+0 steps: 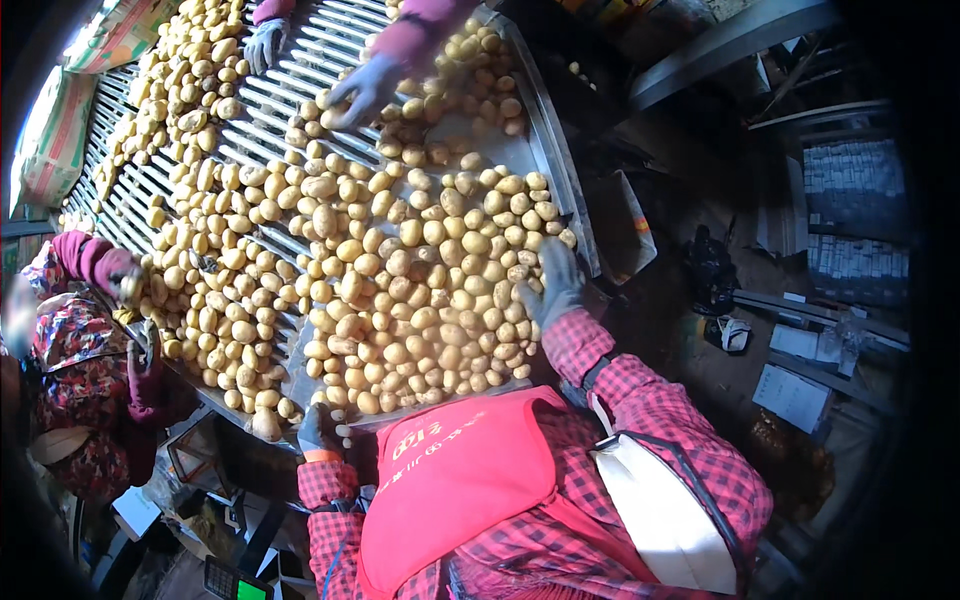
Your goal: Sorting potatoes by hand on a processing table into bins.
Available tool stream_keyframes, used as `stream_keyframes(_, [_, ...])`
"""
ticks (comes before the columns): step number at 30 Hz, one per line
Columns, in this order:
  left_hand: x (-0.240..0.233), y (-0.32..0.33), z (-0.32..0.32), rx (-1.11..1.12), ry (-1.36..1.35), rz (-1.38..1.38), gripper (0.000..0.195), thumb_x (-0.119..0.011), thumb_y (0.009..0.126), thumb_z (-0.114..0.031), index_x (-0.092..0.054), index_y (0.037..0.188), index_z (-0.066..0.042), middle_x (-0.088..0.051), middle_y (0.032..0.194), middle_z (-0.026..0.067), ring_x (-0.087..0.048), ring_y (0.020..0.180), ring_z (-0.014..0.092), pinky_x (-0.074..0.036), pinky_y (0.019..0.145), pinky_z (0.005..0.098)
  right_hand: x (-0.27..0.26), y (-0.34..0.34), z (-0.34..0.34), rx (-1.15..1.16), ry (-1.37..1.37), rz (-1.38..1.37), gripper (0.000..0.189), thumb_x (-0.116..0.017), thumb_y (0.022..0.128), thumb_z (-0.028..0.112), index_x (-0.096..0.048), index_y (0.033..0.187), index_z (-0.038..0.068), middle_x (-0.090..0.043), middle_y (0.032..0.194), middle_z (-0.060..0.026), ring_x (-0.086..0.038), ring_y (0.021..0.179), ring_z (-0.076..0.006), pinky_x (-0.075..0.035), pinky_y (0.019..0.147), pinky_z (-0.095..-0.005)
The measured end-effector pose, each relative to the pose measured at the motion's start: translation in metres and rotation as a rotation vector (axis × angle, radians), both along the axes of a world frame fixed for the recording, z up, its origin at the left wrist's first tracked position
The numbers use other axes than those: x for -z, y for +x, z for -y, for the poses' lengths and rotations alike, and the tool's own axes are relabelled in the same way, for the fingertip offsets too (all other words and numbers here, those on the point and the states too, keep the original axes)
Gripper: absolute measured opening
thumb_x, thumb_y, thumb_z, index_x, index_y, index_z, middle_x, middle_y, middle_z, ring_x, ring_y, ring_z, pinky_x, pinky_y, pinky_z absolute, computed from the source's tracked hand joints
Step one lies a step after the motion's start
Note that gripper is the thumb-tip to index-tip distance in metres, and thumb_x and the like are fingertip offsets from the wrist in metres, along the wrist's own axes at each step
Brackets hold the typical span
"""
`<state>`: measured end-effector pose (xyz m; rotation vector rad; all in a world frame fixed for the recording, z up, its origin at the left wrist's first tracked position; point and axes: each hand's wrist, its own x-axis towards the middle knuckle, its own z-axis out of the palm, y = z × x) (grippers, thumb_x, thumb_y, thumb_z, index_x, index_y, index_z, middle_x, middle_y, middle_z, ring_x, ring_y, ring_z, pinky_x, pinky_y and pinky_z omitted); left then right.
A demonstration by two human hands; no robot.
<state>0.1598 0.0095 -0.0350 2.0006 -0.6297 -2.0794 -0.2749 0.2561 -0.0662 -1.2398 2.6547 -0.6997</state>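
Observation:
A broad layer of potatoes covers the smooth metal tray in front of me. My right hand, in a grey glove, rests at the right side of the layer. Its thumb and fingers are apart and touch potatoes. My left hand, also gloved, is at the near left edge of the tray. Its fingers are partly hidden, and a few small potatoes lie right beside it.
Beyond the tray, metal roller bars carry more potatoes. A co-worker's gloved hand reaches over potatoes; another gloved hand is farther left. At left, a person's hand is by the pile. Printed sacks stand behind. A raised rim bounds the right.

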Motion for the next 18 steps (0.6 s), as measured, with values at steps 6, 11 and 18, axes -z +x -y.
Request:
stream_keyframes(6, [0.005, 0.005, -0.002, -0.028, 0.006, -0.027, 0.037, -0.049, 0.097, -0.045, -0.061, 0.115, -0.015, -0.066, 0.077, 0.0044, -0.053, 0.045, 0.019, -0.036, 0.035, 0.0311, 0.014, 0.038, 0.037, 0.166, 0.179, -0.168, 0.107, -0.073, 0.075, 0.06, -0.028, 0.153, 0.002, -0.02, 0.16, -0.0242, -0.014, 0.149, -0.0429, -0.009, 0.121, -0.0578])
stream_keyframes(11, [-0.011, -0.014, -0.005, -0.036, 0.011, 0.114, 0.028, -0.052, 0.095, -0.043, -0.062, 0.101, -0.018, -0.064, 0.074, 0.0034, -0.051, 0.044, 0.02, -0.034, 0.036, 0.0329, -0.013, 0.055, 0.094, -0.173, 0.433, -0.007, 0.103, -0.051, 0.083, 0.074, -0.025, 0.156, 0.006, -0.015, 0.163, -0.0191, -0.008, 0.152, -0.036, 0.004, 0.113, -0.0728])
stream_keyframes(18, [-0.009, -0.01, -0.005, -0.074, 0.035, 0.052, 0.03, -0.052, 0.095, -0.043, -0.062, 0.103, -0.017, -0.064, 0.073, 0.0037, -0.051, 0.043, 0.019, -0.034, 0.034, 0.0328, -0.017, 0.075, 0.151, -0.686, 0.244, -0.037, 0.092, -0.055, 0.081, 0.068, -0.036, 0.152, 0.014, -0.029, 0.161, -0.0104, -0.018, 0.151, -0.0289, -0.009, 0.116, -0.0636])
